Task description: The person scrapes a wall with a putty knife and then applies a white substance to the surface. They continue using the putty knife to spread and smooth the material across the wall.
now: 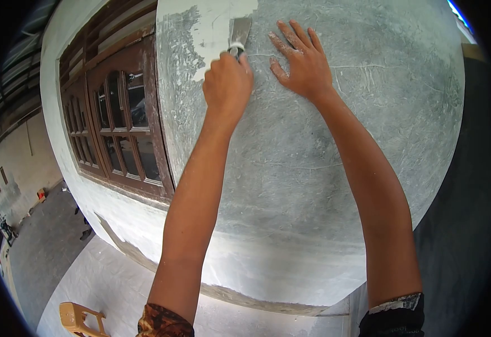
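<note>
My left hand (227, 84) is closed around the handle of a scraper (240, 31), whose flat metal blade points up against the wall (290, 135). White filler (214, 25) covers the upper part of the wall around and left of the blade, with ragged edges over the grey surface. To the right of the scraper, my right hand (307, 64) lies on the grey wall with its fingers spread and white residue on the fingertips. It holds nothing.
A brown wooden window (113, 112) with glass panes is set in the wall at the left. At the lower left a yellow-brown plastic stool (77, 317) stands on the pale floor covering (105, 272). A farther wall (24, 163) stands beyond.
</note>
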`<state>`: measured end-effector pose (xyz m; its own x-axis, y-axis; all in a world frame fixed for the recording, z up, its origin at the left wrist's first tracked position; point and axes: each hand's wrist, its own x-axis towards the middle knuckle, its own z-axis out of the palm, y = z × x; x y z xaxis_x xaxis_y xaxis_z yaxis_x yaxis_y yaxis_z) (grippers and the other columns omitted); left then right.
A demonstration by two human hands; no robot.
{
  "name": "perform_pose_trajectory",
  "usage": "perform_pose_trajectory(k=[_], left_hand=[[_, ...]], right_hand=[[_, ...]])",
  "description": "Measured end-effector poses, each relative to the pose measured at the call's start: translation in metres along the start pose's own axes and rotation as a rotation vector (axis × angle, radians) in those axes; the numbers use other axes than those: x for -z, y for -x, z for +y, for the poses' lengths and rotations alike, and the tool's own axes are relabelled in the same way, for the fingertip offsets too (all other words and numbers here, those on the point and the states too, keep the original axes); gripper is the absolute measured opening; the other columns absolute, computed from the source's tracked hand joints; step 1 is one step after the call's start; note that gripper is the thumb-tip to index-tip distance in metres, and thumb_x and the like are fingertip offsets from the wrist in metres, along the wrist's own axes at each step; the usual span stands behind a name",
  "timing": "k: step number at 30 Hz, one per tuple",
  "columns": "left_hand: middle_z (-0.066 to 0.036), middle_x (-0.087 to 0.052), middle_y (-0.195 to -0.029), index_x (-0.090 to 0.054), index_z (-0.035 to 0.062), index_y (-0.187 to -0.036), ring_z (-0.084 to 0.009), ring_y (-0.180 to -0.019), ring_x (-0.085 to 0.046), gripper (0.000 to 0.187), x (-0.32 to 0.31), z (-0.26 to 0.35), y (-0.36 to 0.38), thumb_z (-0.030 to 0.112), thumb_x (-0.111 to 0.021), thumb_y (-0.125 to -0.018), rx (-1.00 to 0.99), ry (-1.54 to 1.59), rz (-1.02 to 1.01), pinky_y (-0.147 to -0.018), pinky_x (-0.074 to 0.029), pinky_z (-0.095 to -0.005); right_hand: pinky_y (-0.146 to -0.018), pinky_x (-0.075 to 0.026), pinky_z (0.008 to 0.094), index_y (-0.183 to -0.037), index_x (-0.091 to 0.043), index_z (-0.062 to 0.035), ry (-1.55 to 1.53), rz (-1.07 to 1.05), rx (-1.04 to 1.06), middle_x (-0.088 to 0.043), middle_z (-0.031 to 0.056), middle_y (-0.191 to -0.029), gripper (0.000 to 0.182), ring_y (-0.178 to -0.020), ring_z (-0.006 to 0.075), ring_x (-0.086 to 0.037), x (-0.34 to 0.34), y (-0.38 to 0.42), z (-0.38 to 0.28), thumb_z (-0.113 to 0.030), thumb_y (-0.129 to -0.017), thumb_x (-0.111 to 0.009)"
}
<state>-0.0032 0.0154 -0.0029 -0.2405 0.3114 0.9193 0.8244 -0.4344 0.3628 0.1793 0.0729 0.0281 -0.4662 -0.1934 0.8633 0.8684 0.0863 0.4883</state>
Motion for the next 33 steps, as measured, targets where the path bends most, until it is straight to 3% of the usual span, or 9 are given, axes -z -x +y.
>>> perform_pose_trajectory(k=[3,6,19,21,25,27,33], left_hand=[[-0.028,-0.072,-0.093,-0.066,-0.0039,-0.1,-0.0473,-0.088,-0.072,0.037,0.002,0.004,-0.008,0.033,-0.06,-0.102,-0.023,-0.021,0.001,-0.078,-0.058,-0.0551],[-0.035,-0.07,-0.102,-0.068,-0.0058,-0.104,-0.0519,-0.096,-0.07,0.046,-0.004,-0.007,0.02,0.039,-0.058,-0.102,0.042,-0.017,-0.032,-0.084,-0.056,-0.058],[-0.033,-0.071,-0.097,-0.068,-0.006,-0.102,-0.0521,-0.093,-0.07,0.044,-0.004,-0.015,0.011,0.037,-0.058,-0.102,0.008,0.006,-0.027,-0.082,-0.057,-0.0571],[-0.026,-0.072,-0.094,-0.066,-0.0026,-0.101,-0.0441,-0.088,-0.073,0.035,-0.003,-0.015,0.006,0.032,-0.061,-0.102,-0.029,-0.044,-0.007,-0.077,-0.059,-0.0522],[-0.026,-0.072,-0.094,-0.065,-0.0024,-0.102,-0.0445,-0.088,-0.073,0.035,0.0,-0.014,-0.011,0.033,-0.061,-0.102,-0.051,-0.018,-0.023,-0.076,-0.059,-0.0523],[-0.032,-0.071,-0.093,-0.067,-0.0051,-0.1,-0.0513,-0.089,-0.07,0.044,-0.001,-0.019,-0.002,0.038,-0.059,-0.102,-0.055,0.002,0.017,-0.08,-0.056,-0.0575],[-0.032,-0.071,-0.093,-0.066,-0.0052,-0.1,-0.0513,-0.09,-0.07,0.043,-0.004,-0.022,-0.003,0.037,-0.058,-0.102,-0.031,0.009,-0.007,-0.08,-0.056,-0.0575]], right_hand=[[-0.128,-0.023,0.0489,-0.139,-0.067,-0.0191,0.011,0.001,0.001,-0.049,0.004,-0.16,0.051,-0.152,0.0246,-0.037,-0.001,0.001,0.001,-0.042,-0.094,-0.065],[-0.128,-0.023,0.0485,-0.14,-0.067,-0.0195,0.016,0.006,-0.001,-0.049,0.0037,-0.16,0.051,-0.152,0.0244,-0.037,-0.002,0.001,0.0,-0.042,-0.094,-0.065],[-0.129,-0.021,0.0473,-0.147,-0.06,-0.0239,0.081,-0.06,-0.032,-0.043,0.001,-0.164,0.057,-0.154,0.0228,-0.033,0.001,0.004,-0.006,-0.045,-0.095,-0.063],[-0.13,-0.021,0.047,-0.149,-0.058,-0.0244,0.096,-0.069,-0.041,-0.042,0.0007,-0.165,0.058,-0.155,0.0225,-0.033,0.002,0.002,-0.006,-0.046,-0.095,-0.063],[-0.13,-0.019,0.0468,-0.151,-0.056,-0.0259,0.112,-0.085,-0.041,-0.04,0.0003,-0.166,0.058,-0.155,0.0221,-0.031,0.001,0.003,-0.006,-0.047,-0.097,-0.06],[-0.13,-0.019,0.0468,-0.152,-0.054,-0.0263,0.113,-0.084,-0.041,-0.039,0.0004,-0.166,0.058,-0.156,0.0221,-0.031,0.0,0.005,-0.007,-0.048,-0.098,-0.059],[-0.13,-0.019,0.0468,-0.153,-0.052,-0.027,0.118,-0.086,-0.04,-0.039,0.0004,-0.166,0.059,-0.156,0.0221,-0.03,0.001,0.004,-0.007,-0.048,-0.098,-0.059]])
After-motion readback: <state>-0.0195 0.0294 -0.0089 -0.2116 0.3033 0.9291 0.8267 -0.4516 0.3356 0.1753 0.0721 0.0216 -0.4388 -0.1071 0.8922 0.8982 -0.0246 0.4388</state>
